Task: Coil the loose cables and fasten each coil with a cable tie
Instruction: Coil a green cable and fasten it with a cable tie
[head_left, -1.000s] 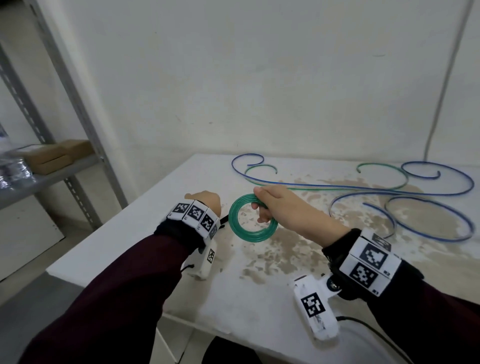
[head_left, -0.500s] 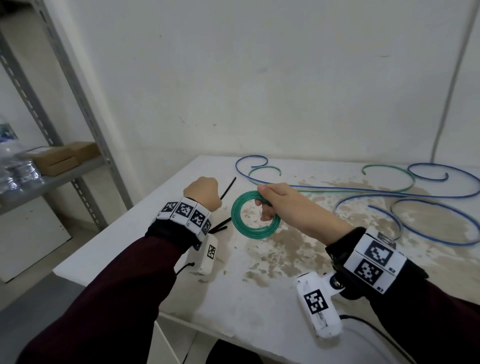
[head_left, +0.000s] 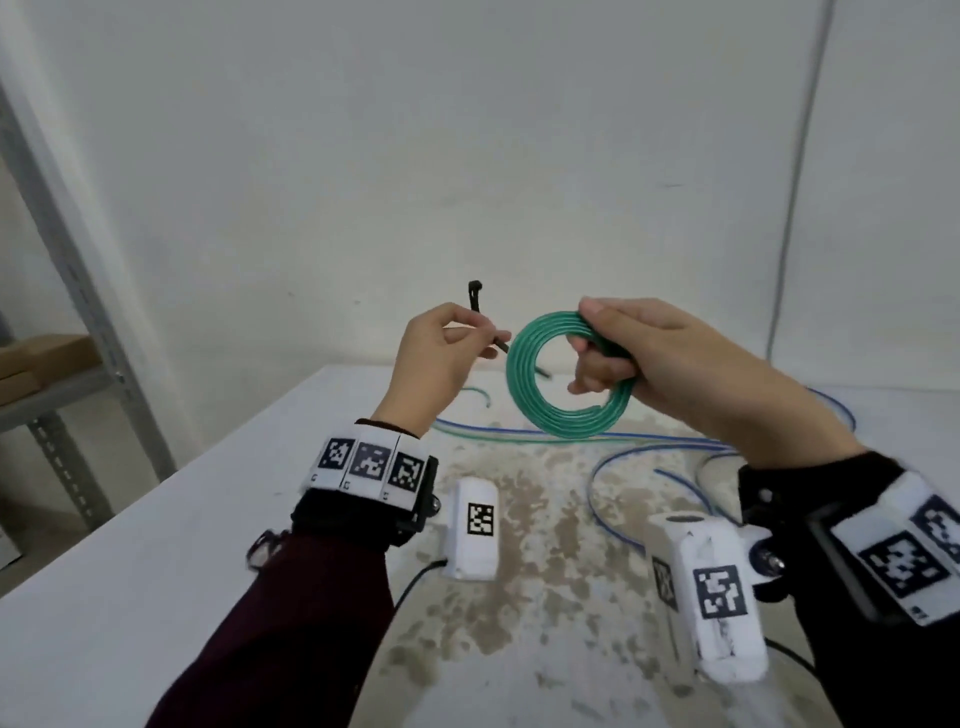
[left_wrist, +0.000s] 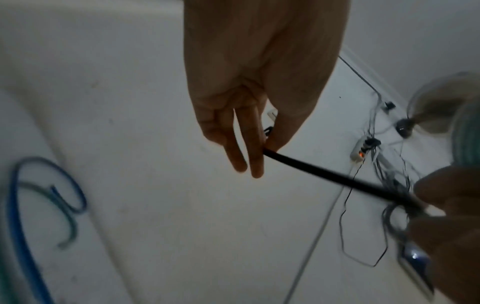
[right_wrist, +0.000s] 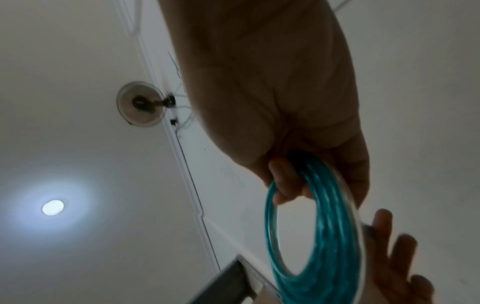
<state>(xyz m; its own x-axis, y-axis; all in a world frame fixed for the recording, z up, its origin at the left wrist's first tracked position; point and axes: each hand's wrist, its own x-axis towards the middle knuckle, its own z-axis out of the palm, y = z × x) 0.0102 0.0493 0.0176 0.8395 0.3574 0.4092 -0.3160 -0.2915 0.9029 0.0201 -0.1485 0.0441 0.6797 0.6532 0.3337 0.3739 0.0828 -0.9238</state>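
Dark maroon sleeves (head_left: 291, 613); black wristbands (head_left: 358, 519) bearing white square-code tags (head_left: 371, 464).

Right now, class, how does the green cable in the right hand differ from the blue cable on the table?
The green cable is wound into a tight ring; the blue cable sprawls in loose curves. The green cable is held up in the right hand; the blue cable lies on the table, untouched. Neither carries a tie yet.

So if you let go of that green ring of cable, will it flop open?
Probably it would spring loose: no tie is around the green coil yet, and only the right hand pinches its loops together. It looks fairly springy, since it holds a neat round ring. Likely light too.
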